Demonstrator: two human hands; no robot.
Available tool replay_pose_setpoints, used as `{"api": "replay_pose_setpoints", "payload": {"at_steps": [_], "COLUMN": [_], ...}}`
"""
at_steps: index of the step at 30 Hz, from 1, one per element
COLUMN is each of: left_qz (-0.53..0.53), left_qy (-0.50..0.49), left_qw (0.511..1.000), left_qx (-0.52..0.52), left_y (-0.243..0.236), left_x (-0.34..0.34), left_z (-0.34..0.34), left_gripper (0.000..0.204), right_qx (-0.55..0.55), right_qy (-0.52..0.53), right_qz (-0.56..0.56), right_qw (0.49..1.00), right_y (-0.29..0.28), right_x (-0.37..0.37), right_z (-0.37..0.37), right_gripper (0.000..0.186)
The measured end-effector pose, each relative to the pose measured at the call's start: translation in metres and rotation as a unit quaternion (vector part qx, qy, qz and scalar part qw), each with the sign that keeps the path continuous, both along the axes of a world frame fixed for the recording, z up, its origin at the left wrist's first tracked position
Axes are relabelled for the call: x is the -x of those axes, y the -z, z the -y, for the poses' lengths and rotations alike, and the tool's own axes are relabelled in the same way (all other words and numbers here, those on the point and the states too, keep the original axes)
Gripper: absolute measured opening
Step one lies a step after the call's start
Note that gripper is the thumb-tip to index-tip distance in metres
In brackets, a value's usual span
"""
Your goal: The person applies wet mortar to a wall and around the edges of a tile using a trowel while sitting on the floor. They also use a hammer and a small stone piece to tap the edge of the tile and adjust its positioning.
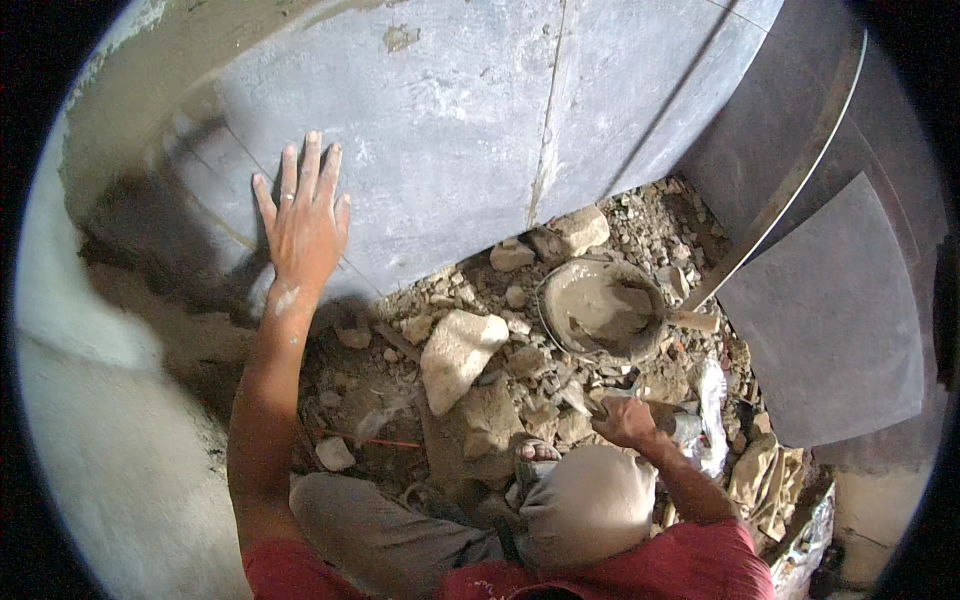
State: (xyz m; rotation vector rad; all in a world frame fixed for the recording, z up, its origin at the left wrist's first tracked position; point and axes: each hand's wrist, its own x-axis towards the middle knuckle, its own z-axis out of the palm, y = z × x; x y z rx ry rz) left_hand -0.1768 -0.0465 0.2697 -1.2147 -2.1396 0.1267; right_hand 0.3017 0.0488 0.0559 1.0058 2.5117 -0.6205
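Note:
My left hand (305, 225) lies flat with fingers spread on a large grey tile panel (430, 140). Dried mortar marks my wrist. Lower right, beside my bent knee, my right hand (628, 422) is closed around the handle of what looks like a trowel (577, 397). Its pale blade points left over the rubble; my fingers cover much of the handle. Just beyond it stands a round bucket (600, 350) with a wire handle, holding wet grey mortar (607, 300).
Broken stones and rubble cover the floor, including a large pale rock (460, 350). A long narrow bar (770, 215) slants on the right, beside a loose grey tile (830, 320). Crumpled plastic (710, 415) and a tan bag (765, 480) lie at lower right. A plastered wall (110, 440) borders the left.

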Motion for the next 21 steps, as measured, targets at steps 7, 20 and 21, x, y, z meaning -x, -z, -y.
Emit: {"api": "replay_pose_setpoints", "payload": {"at_steps": [7,20,21], "left_qz": [0.107,0.525,0.515], "left_qy": [0.091,0.118,0.128], "left_qw": [0.984,0.807,0.808], "left_qx": [-0.113,0.241,0.256], "left_y": [0.008,0.082,0.092], "left_x": [-0.029,-0.107,-0.101], "left_z": [0.021,0.059,0.06], "left_gripper": [0.057,0.062,0.065], "right_qx": [-0.026,-0.306,-0.337], "right_qy": [0.071,0.015,0.029], "right_qz": [0.1,-0.166,-0.132], "right_qw": [0.992,0.937,0.932], "right_y": [0.085,-0.082,-0.097], "right_x": [-0.063,-0.019,-0.008], "right_z": [0.005,-0.129,-0.136], "right_gripper": [0.042,0.036,0.039]}}
